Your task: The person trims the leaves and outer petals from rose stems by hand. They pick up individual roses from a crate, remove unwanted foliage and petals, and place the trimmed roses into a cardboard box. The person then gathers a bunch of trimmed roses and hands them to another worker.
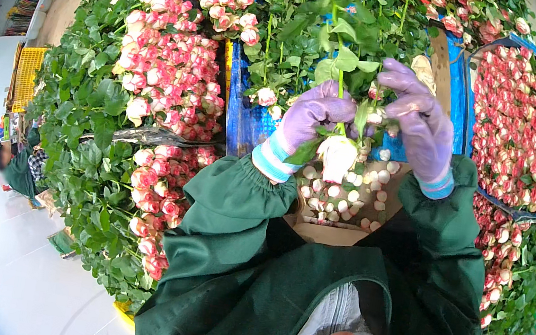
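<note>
In my left hand [314, 113], which wears a purple glove with a striped cuff, is the green stem [341, 82] of a single rose. The whitish rose head [337, 157] hangs downward just below the fingers. Leaves [342, 59] spread along the stem above the hand. My right hand [415, 114], gloved the same way, is raised to the right of the stem with its fingers apart and nothing visible in them. Below the rose, many pale petals or small buds [344, 200] lie in front of my body.
Pink-and-white roses [177, 74] lie massed on the left, with more roses [512, 122] on the right. Leafy stems [291, 18] fill the area ahead. Blue sheeting [252, 102] edges the stacks. A yellow crate [29, 77] and a person in green [20, 170] are at far left.
</note>
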Demonstrator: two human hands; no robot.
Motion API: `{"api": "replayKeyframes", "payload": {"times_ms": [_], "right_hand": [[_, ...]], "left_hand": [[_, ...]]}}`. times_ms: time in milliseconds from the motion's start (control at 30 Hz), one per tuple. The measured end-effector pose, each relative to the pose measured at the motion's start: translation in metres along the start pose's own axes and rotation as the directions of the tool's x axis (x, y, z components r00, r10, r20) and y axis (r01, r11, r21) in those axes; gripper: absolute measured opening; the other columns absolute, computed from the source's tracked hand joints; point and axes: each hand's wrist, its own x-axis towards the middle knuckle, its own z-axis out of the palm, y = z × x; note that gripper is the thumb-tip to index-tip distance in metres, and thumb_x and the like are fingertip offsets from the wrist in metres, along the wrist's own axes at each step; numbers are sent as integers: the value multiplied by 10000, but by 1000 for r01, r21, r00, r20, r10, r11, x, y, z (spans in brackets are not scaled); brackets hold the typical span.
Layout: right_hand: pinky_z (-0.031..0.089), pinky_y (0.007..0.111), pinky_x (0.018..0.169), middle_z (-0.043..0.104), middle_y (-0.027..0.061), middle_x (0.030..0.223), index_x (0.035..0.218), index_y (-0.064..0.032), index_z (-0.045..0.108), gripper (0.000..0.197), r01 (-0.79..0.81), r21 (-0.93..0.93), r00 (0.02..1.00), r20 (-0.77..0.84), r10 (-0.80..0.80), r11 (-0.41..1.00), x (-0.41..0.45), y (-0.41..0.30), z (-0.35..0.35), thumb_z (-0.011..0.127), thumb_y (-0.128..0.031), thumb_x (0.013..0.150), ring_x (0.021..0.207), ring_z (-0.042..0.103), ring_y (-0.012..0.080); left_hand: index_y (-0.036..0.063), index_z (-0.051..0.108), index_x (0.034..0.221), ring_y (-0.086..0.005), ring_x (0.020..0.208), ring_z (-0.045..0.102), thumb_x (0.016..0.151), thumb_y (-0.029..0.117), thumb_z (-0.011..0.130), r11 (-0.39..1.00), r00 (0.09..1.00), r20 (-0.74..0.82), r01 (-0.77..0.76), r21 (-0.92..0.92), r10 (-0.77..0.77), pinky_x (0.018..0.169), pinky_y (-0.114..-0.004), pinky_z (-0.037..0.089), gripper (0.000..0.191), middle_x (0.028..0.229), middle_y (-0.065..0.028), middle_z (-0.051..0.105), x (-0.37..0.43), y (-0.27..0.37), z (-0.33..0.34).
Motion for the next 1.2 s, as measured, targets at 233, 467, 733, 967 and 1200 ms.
{"api": "replayKeyframes", "payload": {"times_ms": [233, 467, 733, 967, 1200], "right_hand": [[398, 515, 1036, 638, 172, 1216, 754, -58, 648, 26, 251, -171, 899, 406, -164, 953, 8, -21, -14, 672, -69, 752, 1203, 543, 391], [411, 521, 1023, 610, 172, 1253, 875, -61, 667, 184, 334, -366, 930, 277, -241, 869, 7, -24, -1, 751, -119, 723, 1203, 529, 403], [403, 510, 1040, 592, 141, 1282, 902, -77, 688, 220, 223, -519, 952, 297, -70, 826, 4, -19, 7, 795, -174, 736, 1256, 494, 404], [414, 483, 1038, 628, 131, 1234, 854, -51, 687, 106, 187, -485, 957, 288, -46, 854, -1, -8, 7, 737, -117, 787, 1229, 528, 371], [405, 509, 1041, 633, 158, 1181, 818, -25, 620, 42, 257, -361, 966, 129, -225, 897, 0, -5, 22, 659, -41, 826, 1222, 531, 388]], "left_hand": [[72, 543, 843, -134, 690, 540, 866, 100, 616, 995, 991, 93, -99, 31, 96, 722, -266, 441, 81, 786, -22, 561, 7, -8, -33], [80, 480, 781, -122, 615, 493, 851, 61, 614, 992, 995, -76, -50, 115, 59, 619, -262, 410, 153, 712, -25, 541, 3, -8, -15], [81, 460, 770, -91, 555, 470, 802, -33, 667, 997, 987, -158, -9, 82, 22, 503, -239, 358, 239, 663, -20, 541, 11, -20, -15], [82, 469, 759, -80, 556, 462, 818, -11, 638, 999, 996, -92, -3, 46, 8, 505, -235, 353, 202, 665, -16, 528, 11, -23, -14], [53, 563, 896, -114, 733, 579, 835, 85, 591, 982, 963, 265, 89, -166, -42, 664, -267, 460, 74, 828, -50, 632, 21, -29, -32]]}}
